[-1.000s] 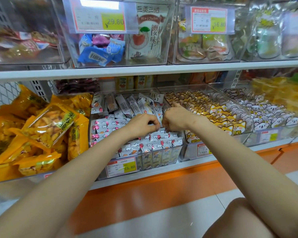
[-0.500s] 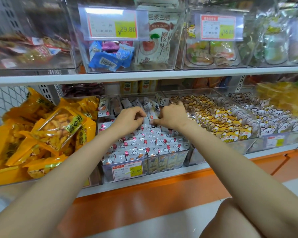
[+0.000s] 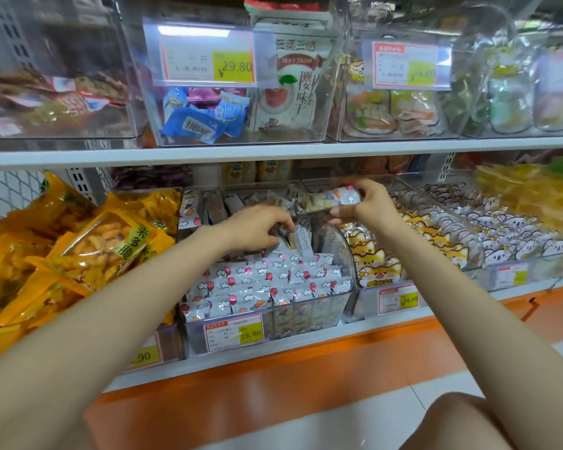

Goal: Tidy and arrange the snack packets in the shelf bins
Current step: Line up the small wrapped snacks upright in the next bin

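A clear bin (image 3: 345,297) on the lower shelf holds rows of small white snack packets (image 3: 267,280) with red balloon prints. My right hand (image 3: 364,203) holds a few of these packets (image 3: 325,199) bunched together, lifted above the back of the bin. My left hand (image 3: 257,228) reaches into the bin's middle, fingers curled over and gripping upright packets (image 3: 301,240) there. Loose packets (image 3: 215,206) lie untidily at the bin's back.
Yellow snack bags (image 3: 78,251) fill the bin to the left. Fox-print packets (image 3: 377,264) and white animal-print packets (image 3: 514,235) fill bins to the right. An upper shelf (image 3: 273,151) with clear bins hangs close above. My knee (image 3: 462,420) shows at lower right.
My right hand has lifted a bunch of packets up out of the bin and to the right. My left hand stays in the bin's middle. The camera has moved closer.
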Action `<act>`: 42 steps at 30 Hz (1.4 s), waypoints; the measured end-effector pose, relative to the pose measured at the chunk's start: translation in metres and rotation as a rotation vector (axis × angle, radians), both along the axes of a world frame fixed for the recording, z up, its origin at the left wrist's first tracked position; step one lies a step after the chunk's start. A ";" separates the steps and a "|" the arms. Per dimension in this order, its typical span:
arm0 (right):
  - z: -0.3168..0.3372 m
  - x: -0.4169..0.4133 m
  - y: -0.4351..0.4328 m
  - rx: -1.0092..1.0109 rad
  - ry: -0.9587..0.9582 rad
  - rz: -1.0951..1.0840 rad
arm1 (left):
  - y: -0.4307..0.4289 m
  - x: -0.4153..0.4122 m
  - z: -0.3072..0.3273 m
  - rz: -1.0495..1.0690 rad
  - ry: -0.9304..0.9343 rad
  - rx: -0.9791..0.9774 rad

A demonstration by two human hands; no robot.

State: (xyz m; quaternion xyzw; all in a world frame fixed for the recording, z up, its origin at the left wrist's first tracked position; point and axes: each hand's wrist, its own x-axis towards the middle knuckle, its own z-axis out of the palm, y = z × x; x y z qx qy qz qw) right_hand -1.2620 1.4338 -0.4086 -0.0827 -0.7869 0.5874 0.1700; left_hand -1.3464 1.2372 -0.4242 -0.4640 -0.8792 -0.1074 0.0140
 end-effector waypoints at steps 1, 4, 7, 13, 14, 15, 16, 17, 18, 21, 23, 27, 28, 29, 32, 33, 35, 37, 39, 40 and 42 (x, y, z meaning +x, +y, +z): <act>0.001 0.003 0.003 -0.020 0.002 0.005 | 0.006 -0.005 0.004 -0.035 0.009 -0.067; 0.004 0.012 0.013 -0.031 0.016 0.002 | 0.025 -0.025 0.009 -0.081 -0.050 -0.211; 0.002 0.017 0.025 0.014 0.077 -0.066 | 0.042 -0.037 0.004 -0.062 -0.141 -0.269; -0.006 0.021 0.034 0.091 0.118 -0.089 | 0.053 -0.047 -0.021 -0.005 -0.108 -0.231; -0.007 0.022 0.035 0.109 0.125 -0.094 | 0.052 -0.047 -0.022 -0.004 -0.093 -0.228; -0.007 0.022 0.035 0.122 0.130 -0.098 | 0.050 -0.046 -0.022 -0.012 -0.079 -0.218; -0.007 0.023 0.034 0.120 0.132 -0.096 | 0.047 -0.043 -0.020 -0.020 -0.076 -0.195; -0.008 0.023 0.034 0.109 0.131 -0.093 | 0.042 -0.040 -0.016 -0.021 -0.087 -0.153; -0.009 0.024 0.034 0.109 0.128 -0.094 | 0.037 -0.036 -0.010 -0.005 -0.116 -0.085; -0.010 0.027 0.034 0.139 0.126 -0.110 | 0.007 -0.016 0.016 0.130 -0.120 0.124; -0.009 0.027 0.032 0.113 0.147 -0.094 | -0.022 -0.001 0.031 0.225 0.001 0.181; -0.008 0.025 0.018 0.093 0.192 -0.094 | -0.076 0.023 0.035 0.354 0.049 0.131; -0.007 0.024 0.014 0.088 0.191 -0.091 | -0.087 0.026 0.033 0.353 0.027 0.073; -0.008 0.021 0.010 0.082 0.188 -0.083 | -0.095 0.031 0.031 0.361 -0.001 -0.031; -0.008 0.016 0.001 0.139 0.172 -0.075 | -0.105 0.035 0.031 0.361 0.015 -0.362; -0.009 0.015 0.000 0.162 0.169 -0.076 | -0.102 0.035 0.033 0.341 0.040 -0.377; -0.009 0.015 -0.002 0.198 0.167 -0.070 | -0.089 0.030 0.036 0.309 0.082 -0.271; -0.009 0.015 -0.001 0.230 0.171 -0.074 | -0.064 0.021 0.036 0.279 0.120 -0.149; -0.010 0.018 0.000 0.262 0.172 -0.082 | -0.033 0.011 0.032 0.229 0.089 -0.115; -0.010 0.020 0.001 0.267 0.173 -0.079 | -0.019 0.005 0.029 0.198 0.038 -0.135; -0.011 0.023 0.002 0.252 0.188 -0.067 | 0.003 -0.010 0.021 0.164 -0.049 -0.241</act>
